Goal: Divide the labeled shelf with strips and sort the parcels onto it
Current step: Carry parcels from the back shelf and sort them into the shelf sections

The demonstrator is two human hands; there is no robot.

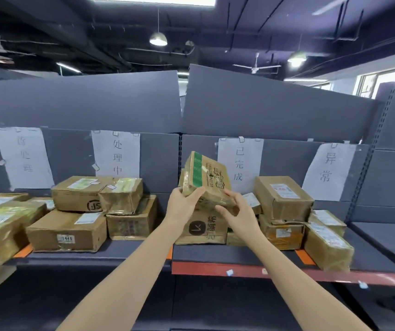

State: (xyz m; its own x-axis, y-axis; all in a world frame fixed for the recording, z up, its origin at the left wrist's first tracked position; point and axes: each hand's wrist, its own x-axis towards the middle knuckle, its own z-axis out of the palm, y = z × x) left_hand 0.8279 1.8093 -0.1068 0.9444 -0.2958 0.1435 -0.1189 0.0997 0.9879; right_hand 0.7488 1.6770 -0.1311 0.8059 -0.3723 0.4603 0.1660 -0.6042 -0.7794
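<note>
Got my left hand (184,202) and right hand (235,211) both curled around this small tape-wrapped brown cardboard parcel with the green stripe (204,179), tilted above the printed box (202,229) mid-shelf, so I'd level it before stacking.

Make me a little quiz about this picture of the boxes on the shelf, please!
1. True or false: both hands hold the parcel with the green stripe.
2. How many paper labels hang on the shelf's back wall? A) two B) four C) six
3. Fill in: the strips lying on the shelf are coloured ____.

Key:
1. True: the left hand and the right hand each grip it with their fingers, tilted above the other boxes.
2. B
3. orange
</note>
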